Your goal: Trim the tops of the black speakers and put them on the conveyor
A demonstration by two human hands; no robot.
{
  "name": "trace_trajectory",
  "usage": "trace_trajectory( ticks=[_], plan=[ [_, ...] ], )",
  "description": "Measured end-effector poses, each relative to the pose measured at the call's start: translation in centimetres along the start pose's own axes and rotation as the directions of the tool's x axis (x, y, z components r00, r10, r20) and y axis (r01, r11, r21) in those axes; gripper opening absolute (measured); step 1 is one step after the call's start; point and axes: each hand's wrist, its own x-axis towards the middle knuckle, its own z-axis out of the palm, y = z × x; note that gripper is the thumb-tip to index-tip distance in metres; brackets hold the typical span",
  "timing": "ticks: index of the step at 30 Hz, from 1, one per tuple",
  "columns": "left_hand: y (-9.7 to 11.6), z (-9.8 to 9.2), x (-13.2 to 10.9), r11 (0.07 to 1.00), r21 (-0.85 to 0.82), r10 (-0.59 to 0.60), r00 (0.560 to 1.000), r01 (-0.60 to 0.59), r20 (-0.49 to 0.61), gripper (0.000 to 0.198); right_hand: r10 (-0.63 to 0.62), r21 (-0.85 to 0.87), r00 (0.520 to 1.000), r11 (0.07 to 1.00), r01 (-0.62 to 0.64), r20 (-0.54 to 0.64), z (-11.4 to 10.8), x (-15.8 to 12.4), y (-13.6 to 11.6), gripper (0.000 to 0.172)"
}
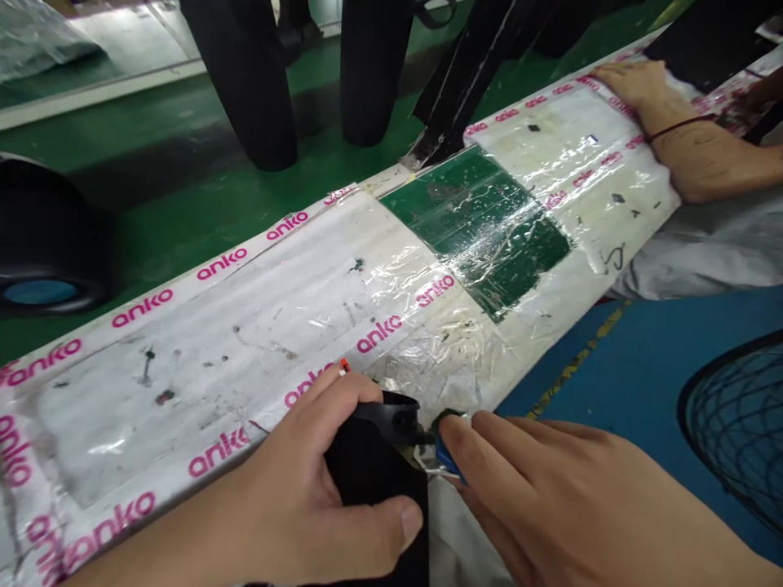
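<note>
My left hand (294, 497) is wrapped round a black plastic part (376, 469) with a round collar at its top, held at the near edge of the workbench (245, 326). Thin red and white wire ends (343, 368) stick out above my left fingers. My right hand (550, 489) rests just right of the part. Its fingertips pinch a small blue piece (449, 462) against the part's collar. What that piece is I cannot make out.
The bench is wrapped in clear film and pink "anko" tape, with a green patch (483, 224) in the middle. Another person's forearm (685, 130) lies on the far right end. Black stands (250, 81) sit on the green floor behind. A fan grille (743, 424) is at right.
</note>
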Motion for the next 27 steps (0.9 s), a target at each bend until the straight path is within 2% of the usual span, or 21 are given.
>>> trace_trajectory(
  ticks=[5,8,13,20,23,27],
  plan=[
    [0.0,-0.1,0.1,1.0,0.016,0.022,1.0,-0.022,0.001,0.034,0.013,-0.035,0.998,0.999,-0.015,-0.057,0.6,-0.1,-0.3,0.052],
    [0.0,-0.1,0.0,1.0,0.004,-0.001,1.0,0.001,0.018,0.033,0.008,-0.019,1.0,1.0,-0.008,-0.001,0.5,-0.2,-0.3,0.053],
    [-0.2,-0.1,0.0,1.0,0.002,-0.009,1.0,0.009,0.015,0.036,0.01,0.014,0.999,1.0,-0.011,0.046,0.3,0.1,0.0,0.042],
    [0.0,0.0,-0.1,1.0,-0.002,-0.012,1.0,0.012,0.002,0.041,0.027,-0.055,1.0,0.998,-0.026,0.003,0.5,0.3,-0.6,0.053],
    [-0.1,-0.2,-0.3,1.0,0.011,0.004,0.999,-0.004,0.032,0.045,0.047,-0.073,0.999,0.996,-0.048,-0.021,0.5,0.6,-0.7,0.055],
    [-0.9,-0.3,-0.6,0.998,0.062,0.013,0.997,-0.018,0.073,0.048,0.062,0.034,0.992,0.997,-0.066,0.107,0.3,1.4,-0.4,0.041]
  ],
)
